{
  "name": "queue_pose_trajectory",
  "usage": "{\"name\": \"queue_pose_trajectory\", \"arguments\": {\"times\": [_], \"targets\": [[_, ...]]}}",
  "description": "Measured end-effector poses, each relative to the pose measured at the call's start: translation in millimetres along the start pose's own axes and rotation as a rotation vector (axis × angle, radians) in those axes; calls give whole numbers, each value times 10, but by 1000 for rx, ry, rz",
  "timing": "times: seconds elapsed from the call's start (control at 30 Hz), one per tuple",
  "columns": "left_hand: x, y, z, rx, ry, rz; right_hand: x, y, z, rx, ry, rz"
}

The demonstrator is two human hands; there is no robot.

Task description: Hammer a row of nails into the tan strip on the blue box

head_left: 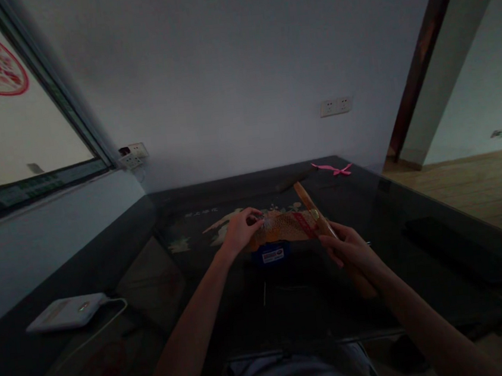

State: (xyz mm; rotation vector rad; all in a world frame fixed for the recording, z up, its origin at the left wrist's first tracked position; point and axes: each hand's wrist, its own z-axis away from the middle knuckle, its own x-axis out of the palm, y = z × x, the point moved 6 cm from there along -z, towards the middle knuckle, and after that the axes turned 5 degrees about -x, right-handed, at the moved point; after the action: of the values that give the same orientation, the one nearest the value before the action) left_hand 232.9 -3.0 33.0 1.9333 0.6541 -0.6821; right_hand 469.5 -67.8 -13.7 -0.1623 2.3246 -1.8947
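Note:
An orange-brown patterned strip with a red band (288, 226) stretches between my hands above the dark table (229, 322). My left hand (243, 229) pinches something small and pale at the strip's left end; what it is cannot be made out. My right hand (347, 245) is closed round a long flat wooden stick (307, 201), which slants up and to the left past the strip's right end. A blue container with a white label (273, 254) sits on the table just below the strip.
A white power bank (69, 312) with a cable lies at the left. A pink ribbon (336, 170) lies near the table's back right. A long dark object (455, 250) is at the right. Behind the table stands a wall with sockets (336, 106).

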Motion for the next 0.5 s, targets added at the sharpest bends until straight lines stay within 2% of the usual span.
{"name": "queue_pose_trajectory", "arguments": {"times": [0.1,0.17,0.2,0.27,0.33,0.4,0.5], "targets": [[-190,225,129,103,120,-45,-16,20,-4,-4,1,11],[-355,453,318,169,205,-87,-23,24,-1,-6,4,-2],[-411,556,429,176,209,-91,-24,20,2,-8,6,-10],[-406,705,653,156,89,-88,-23,4,9,-8,15,-23],[-252,750,863,102,-135,-140,-23,-12,15,-9,22,-29],[-40,659,1034,-6,-341,-303,-22,-19,15,-14,20,-28],[171,438,1165,-168,-460,-590,-22,-17,11,-20,5,-15]]}}
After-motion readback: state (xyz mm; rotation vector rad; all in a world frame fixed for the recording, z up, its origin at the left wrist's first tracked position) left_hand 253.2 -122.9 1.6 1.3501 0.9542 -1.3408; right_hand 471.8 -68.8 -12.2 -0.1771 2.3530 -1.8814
